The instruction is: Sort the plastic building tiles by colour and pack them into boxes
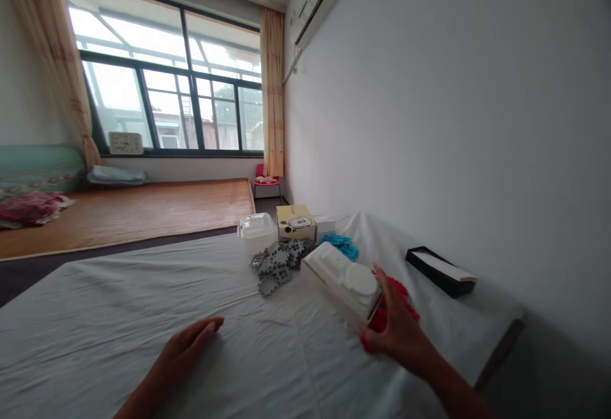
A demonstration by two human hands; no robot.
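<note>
At lower right, the right hand (398, 323) clasps a white box (340, 284); lower left, the left hand (187, 344) lies unclenched.

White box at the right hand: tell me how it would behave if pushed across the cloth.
The white box probably stays stiff, judging by its straight edges. Its flat sides suggest sliding rather than rolling, though wrinkles in the cloth might catch it.

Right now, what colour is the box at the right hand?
White; the box at the right hand shows best in the head view.
</note>
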